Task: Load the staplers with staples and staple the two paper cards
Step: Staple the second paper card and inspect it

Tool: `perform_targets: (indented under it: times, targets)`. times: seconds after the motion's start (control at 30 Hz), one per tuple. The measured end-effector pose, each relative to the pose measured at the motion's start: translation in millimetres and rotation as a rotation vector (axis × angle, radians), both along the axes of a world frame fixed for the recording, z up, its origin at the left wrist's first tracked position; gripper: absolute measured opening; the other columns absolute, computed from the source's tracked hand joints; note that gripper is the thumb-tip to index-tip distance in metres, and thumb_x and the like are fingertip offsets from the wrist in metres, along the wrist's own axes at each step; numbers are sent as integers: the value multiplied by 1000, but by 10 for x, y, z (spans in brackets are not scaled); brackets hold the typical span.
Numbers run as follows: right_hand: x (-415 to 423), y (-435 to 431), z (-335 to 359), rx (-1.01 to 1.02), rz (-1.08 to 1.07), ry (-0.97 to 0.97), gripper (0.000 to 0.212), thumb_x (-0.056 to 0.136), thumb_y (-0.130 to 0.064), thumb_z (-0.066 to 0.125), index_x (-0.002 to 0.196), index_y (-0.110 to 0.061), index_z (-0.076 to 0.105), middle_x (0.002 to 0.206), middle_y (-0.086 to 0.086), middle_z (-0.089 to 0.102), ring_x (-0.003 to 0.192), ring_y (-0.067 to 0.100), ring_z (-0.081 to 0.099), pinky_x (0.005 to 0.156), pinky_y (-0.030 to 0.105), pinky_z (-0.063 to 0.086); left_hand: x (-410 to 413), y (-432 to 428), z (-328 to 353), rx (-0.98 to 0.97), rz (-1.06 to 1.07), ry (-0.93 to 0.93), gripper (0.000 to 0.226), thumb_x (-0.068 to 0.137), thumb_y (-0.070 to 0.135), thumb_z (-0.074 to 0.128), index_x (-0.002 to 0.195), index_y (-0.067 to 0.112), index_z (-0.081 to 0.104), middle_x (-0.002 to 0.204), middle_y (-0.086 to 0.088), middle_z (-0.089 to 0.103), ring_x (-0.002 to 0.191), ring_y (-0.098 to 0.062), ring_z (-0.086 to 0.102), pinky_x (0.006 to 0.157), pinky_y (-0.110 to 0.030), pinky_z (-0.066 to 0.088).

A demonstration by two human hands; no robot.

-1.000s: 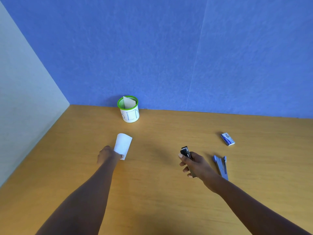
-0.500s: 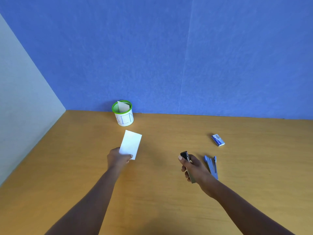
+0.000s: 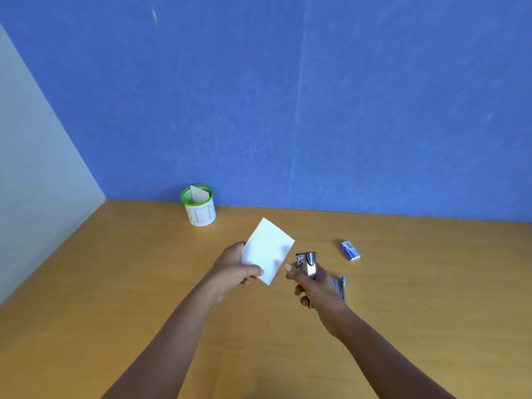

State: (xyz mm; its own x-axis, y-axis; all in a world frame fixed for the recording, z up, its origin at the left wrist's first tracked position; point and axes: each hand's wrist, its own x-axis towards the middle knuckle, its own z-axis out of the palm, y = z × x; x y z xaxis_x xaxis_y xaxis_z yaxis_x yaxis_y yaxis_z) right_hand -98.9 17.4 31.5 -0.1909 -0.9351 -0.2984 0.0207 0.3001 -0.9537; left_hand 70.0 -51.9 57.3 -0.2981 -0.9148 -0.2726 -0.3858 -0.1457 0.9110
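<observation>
My left hand (image 3: 234, 269) pinches a white paper card (image 3: 269, 249) by its lower corner and holds it above the wooden table (image 3: 115, 298), tilted to the right. My right hand (image 3: 312, 286) grips a silver stapler (image 3: 307, 264) with its nose pointing up, just right of the card's edge and apart from it. A second, blue stapler (image 3: 340, 287) lies on the table behind my right hand, partly hidden by it. A small blue and white staple box (image 3: 349, 250) lies further back to the right. Another card (image 3: 198, 194) stands in the green-rimmed cup (image 3: 200, 208).
The cup stands at the back near the blue wall (image 3: 288, 96). A pale wall (image 3: 34, 168) borders the table on the left.
My left hand lifted the card and carried it right, toward the stapler. My right hand raised the silver stapler so its nose faces up, close to the card.
</observation>
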Motion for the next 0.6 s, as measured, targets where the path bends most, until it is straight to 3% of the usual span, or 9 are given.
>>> perform_targets:
  times: [0.07,0.27,0.33,0.47,0.6]
  targets:
    - [-4,4,52,-18,-31,-51,27,79,-37,69,94,-17,58,87,-1,64,57,7,49,45,19,36,-52,32,97,-4,-67,-13,22,73,4,67,89,16,56,77,3,61,57,-7,56,49,-19,41]
    - [-67,62,132,-65,-109,-130,20,80,-20,71,86,-13,53,61,-7,51,43,2,44,40,16,32,-163,115,252,-34,-162,-82,36,64,14,69,98,10,59,81,1,62,68,-13,56,55,-23,40]
    - [-85,69,148,-71,-133,-141,20,80,-17,71,84,-14,53,61,-8,51,43,3,44,40,16,32,-186,128,251,-51,-120,-63,30,69,9,72,96,8,58,79,2,63,61,-9,56,53,-21,41]
    - [-104,82,170,-91,-167,-139,17,79,-15,71,84,-15,55,60,-7,50,40,2,41,37,15,31,-238,164,214,-17,109,193,28,71,-1,74,90,10,58,68,2,68,48,-8,53,51,-18,45]
    - [-61,92,183,-99,-176,-141,17,79,-15,72,86,-14,56,61,-5,50,38,0,41,36,15,30,-331,226,186,22,335,443,16,73,-3,73,78,9,63,65,1,70,52,-11,55,54,-20,47]
